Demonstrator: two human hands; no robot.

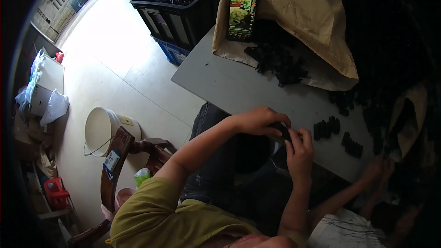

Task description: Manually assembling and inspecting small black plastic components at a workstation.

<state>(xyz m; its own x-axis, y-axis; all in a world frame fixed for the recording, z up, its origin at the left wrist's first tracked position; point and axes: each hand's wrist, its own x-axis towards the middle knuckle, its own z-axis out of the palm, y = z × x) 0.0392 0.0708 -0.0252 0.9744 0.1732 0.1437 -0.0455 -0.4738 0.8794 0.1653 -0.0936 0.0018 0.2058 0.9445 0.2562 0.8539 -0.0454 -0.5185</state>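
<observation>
Paired hands on one dark piece, two short rows set out

On my remote feed, the left hand (264,120) and the right hand (299,147) both have fingers pinched around a small, dark, elongated piece (281,133), just off the near edge of the grey, flat-topped table (206,74). I cannot make out the piece's details.

Judging by the layout, the work is partway along: two short rows of stubby black pieces (326,128) stand ordered on the table's near right part, while a loose heap of black pieces (280,66) lies unsorted toward its far side.

That heap spills from the mouth of a large, creased brown paper sack (298,0) on the table. Left of the table's far end, a black plastic crate (167,23) is full of dark pieces, above a blue plastic crate (171,51) whose contents I cannot see. Left of the table stands a cream plastic bucket (133,131); I cannot tell its contents.
</observation>
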